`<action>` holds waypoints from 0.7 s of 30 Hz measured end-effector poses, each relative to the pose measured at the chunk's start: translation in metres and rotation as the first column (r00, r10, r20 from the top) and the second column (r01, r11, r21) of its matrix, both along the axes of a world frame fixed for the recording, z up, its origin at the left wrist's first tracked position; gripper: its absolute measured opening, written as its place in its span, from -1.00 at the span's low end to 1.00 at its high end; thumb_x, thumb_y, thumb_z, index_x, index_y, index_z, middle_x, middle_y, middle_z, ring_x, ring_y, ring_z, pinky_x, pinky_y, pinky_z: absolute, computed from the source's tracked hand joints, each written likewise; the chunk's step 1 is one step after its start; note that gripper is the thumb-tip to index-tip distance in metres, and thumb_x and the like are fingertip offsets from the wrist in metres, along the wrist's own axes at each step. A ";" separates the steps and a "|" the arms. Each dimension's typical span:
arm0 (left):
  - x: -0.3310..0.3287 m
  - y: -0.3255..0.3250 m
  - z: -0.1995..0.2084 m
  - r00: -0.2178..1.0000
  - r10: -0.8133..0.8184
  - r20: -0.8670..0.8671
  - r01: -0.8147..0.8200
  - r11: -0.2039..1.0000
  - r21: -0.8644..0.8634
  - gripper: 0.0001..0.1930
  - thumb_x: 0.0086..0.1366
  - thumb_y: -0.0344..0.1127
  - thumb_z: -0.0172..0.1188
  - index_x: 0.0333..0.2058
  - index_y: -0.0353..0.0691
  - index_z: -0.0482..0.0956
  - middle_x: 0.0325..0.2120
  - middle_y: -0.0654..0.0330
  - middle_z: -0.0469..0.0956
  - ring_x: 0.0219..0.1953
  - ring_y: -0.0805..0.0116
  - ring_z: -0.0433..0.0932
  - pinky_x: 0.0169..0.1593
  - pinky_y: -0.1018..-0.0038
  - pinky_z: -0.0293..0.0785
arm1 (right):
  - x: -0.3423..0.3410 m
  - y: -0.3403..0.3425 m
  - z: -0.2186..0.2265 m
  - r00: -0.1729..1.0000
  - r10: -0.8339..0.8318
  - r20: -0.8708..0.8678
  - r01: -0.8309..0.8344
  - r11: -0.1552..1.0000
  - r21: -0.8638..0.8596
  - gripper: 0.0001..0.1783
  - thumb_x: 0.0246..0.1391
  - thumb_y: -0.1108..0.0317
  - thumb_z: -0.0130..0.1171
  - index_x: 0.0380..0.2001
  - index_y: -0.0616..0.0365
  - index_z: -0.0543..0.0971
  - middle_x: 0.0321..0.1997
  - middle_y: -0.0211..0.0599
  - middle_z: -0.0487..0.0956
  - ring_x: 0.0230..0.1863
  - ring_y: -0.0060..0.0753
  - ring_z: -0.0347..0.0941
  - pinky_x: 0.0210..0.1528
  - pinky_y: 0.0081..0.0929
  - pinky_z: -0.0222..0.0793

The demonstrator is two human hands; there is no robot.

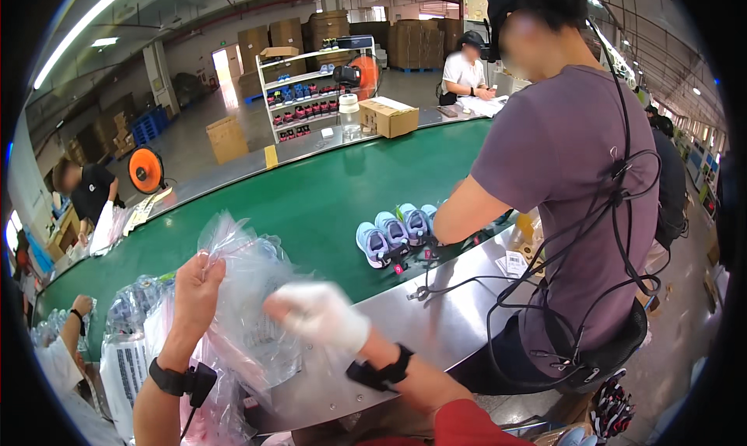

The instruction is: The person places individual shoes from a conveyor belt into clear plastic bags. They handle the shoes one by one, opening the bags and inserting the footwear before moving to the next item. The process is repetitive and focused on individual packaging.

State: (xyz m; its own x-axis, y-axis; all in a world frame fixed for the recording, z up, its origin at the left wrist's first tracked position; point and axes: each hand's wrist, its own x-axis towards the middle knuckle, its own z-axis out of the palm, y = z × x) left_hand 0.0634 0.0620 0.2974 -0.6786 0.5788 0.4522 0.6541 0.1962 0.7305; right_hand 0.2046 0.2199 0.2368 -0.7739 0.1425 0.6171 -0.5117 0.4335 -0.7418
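Observation:
My left hand (198, 290) is closed, its fingers pinching the upper edge of a clear plastic bag (253, 306). The bag hangs crumpled above the metal edge of the bench. Beside it, on the right, my right hand (320, 315) wears a white glove with bare fingertips. Motion smears that hand, so its grip cannot be made out. More clear bags (140, 310) lie heaped at the left of my left hand, with printed sheets showing through. Pale blue and lilac sneakers (391, 228) stand in a row on the green belt, farther to the right.
A green conveyor belt (327, 189) runs past the steel bench edge (412, 298). Close on my right stands a person in a purple shirt (576, 158), with black cables hanging down the back. Across the belt are a cardboard box (389, 118), a shoe rack (307, 96) and an orange fan (145, 171).

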 end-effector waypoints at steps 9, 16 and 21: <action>0.013 0.011 0.001 0.977 -0.123 0.175 0.132 0.990 -0.041 -0.76 0.26 -0.36 0.12 -0.56 -0.26 0.33 -0.63 0.47 0.24 -0.52 0.68 0.15 -0.48 0.60 0.09 | -0.018 0.182 -0.099 0.379 -0.852 0.360 0.093 0.422 0.902 -0.36 -0.31 -0.22 0.22 -0.14 -0.12 0.58 -0.02 -0.05 0.46 0.10 0.06 0.29 0.18 -0.05 0.03; 0.012 0.001 0.006 0.983 -0.093 0.161 0.103 0.993 -0.060 -0.78 0.25 -0.37 0.13 -0.54 -0.29 0.36 -0.62 0.44 0.30 -0.51 0.66 0.20 -0.47 0.59 0.15 | -0.047 0.162 -0.112 0.354 -0.870 0.344 0.442 0.480 0.758 -0.48 -0.24 -0.19 0.19 -0.30 -0.04 0.64 -0.17 -0.06 0.49 -0.01 -0.10 0.38 0.06 -0.21 0.19; 0.016 0.010 0.011 0.999 -0.033 0.018 0.035 0.987 -0.157 -0.79 0.25 -0.33 0.11 -0.49 -0.36 0.41 -0.63 0.32 0.36 -0.51 0.55 0.26 -0.43 0.50 0.23 | -0.011 0.146 -0.096 0.935 -0.255 0.244 0.349 0.782 -0.517 -0.43 0.02 -0.06 0.19 -0.20 0.32 0.53 -0.27 -0.41 0.54 -0.30 -0.67 0.37 -0.28 -0.65 0.31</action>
